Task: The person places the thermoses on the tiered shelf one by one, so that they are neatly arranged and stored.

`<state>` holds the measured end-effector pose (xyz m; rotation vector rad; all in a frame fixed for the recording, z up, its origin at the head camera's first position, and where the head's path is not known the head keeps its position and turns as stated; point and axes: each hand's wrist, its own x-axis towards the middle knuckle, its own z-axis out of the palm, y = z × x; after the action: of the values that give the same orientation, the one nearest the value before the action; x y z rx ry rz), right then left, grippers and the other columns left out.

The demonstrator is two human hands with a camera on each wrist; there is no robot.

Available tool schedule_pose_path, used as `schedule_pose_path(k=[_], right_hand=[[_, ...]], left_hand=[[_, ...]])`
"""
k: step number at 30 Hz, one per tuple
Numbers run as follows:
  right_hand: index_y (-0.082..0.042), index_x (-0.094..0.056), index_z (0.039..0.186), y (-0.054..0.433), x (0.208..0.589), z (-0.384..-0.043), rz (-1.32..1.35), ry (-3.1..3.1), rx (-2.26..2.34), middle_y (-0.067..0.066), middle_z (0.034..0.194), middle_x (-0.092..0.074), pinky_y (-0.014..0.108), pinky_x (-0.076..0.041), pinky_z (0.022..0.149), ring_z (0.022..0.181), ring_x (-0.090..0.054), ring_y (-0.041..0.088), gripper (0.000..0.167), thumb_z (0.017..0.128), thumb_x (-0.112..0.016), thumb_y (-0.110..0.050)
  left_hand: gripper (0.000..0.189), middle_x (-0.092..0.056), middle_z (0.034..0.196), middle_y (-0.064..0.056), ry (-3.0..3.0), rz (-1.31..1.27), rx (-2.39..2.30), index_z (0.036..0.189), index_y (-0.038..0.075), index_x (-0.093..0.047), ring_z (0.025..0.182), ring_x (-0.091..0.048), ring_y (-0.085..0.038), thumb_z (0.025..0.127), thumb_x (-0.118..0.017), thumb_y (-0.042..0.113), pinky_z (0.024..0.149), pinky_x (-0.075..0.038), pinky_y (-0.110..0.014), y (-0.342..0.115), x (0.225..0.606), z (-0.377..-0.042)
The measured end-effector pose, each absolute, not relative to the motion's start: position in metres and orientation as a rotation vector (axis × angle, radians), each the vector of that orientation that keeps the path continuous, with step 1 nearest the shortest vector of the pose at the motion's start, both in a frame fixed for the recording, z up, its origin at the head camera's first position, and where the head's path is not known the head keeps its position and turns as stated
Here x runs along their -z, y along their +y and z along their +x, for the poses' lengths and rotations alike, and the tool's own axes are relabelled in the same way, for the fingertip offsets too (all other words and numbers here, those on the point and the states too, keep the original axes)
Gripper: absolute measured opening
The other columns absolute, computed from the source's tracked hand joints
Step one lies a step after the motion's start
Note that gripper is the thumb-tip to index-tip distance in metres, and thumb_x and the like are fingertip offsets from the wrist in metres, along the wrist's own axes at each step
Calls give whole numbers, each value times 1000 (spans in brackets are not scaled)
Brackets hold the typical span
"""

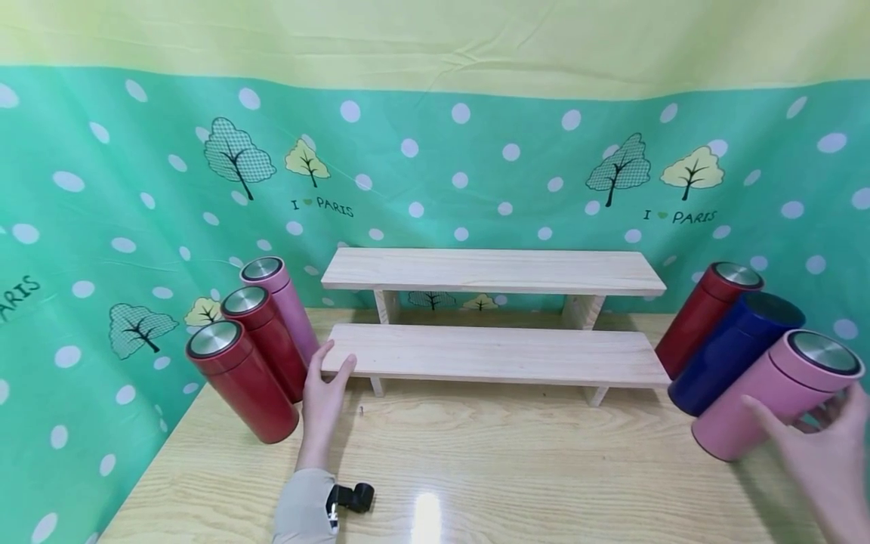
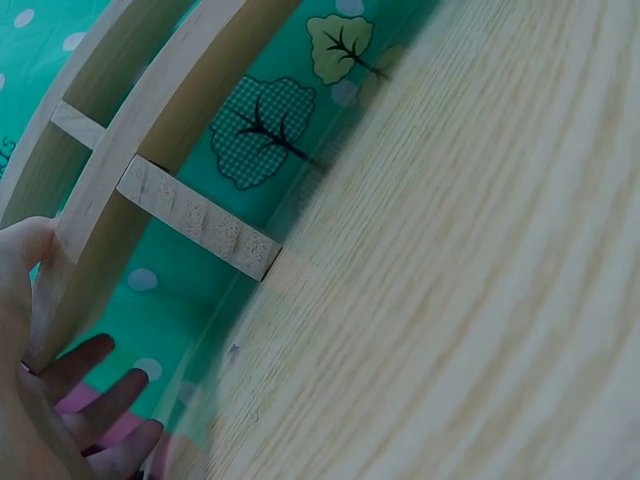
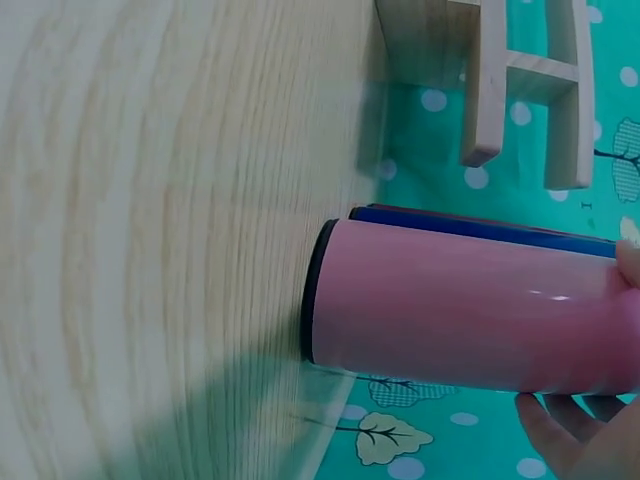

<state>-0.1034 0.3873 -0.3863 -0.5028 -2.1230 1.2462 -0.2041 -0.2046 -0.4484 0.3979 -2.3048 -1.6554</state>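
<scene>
A two-tier wooden shelf (image 1: 489,353) stands in the middle of the table. My left hand (image 1: 325,389) is at the left end of its lower board, pinching the corner with thumb and forefinger; the other fingers spread below the board in the left wrist view. My right hand (image 1: 825,446) grips a pink thermos (image 1: 754,400) with a silver lid, thumb on the near side and fingers around the far right side. The thermos (image 3: 460,305) stands upright, its dark base close against the tabletop. Directly behind it are a blue thermos (image 1: 730,355) and a red thermos (image 1: 703,317).
On the left, two red thermoses (image 1: 248,381) and a pink thermos (image 1: 292,310) stand in a row beside the shelf. A green dotted cloth (image 1: 435,166) hangs behind and along the sides of the wooden table (image 1: 510,461).
</scene>
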Motion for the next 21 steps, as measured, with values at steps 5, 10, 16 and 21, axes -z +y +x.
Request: schedule_pose_path(k=[5,10,16,21], right_hand=[[-29,-33,148,387,385,-105,-542,-2110,-1242,-19,116,-48,1,-39,74,99,-47,-5,91,77,-81,1],[-31,-32,150,386,386,-105,-580,-2089,-1238,-20,116,-46,0,-38,73,100,-47,-6,93,77,-81,1],[-29,-36,148,384,385,-103,-571,-2042,-1245,-17,119,-49,0,-40,72,102,-50,-4,90,76,-79,5],[-28,-44,141,383,379,-101,-621,-2011,-1306,-18,116,-53,0,-41,73,99,-51,-6,79,77,-79,3]], left_hand=[[69,-33,157,-9,-2277,394,1680,150,21,-42,146,-25,-28,92,-67,50,114,-21,-53,-205,448,-204],[68,-35,156,-9,-2221,380,1724,148,18,-46,146,-24,-26,91,-71,45,116,-20,-50,-205,448,-206],[65,-38,155,-9,-2180,384,1736,146,17,-49,146,-25,-25,90,-73,40,117,-20,-48,-204,449,-207],[63,-40,153,-9,-2141,387,1732,144,16,-51,144,-28,-23,90,-74,37,115,-25,-47,-203,451,-209]])
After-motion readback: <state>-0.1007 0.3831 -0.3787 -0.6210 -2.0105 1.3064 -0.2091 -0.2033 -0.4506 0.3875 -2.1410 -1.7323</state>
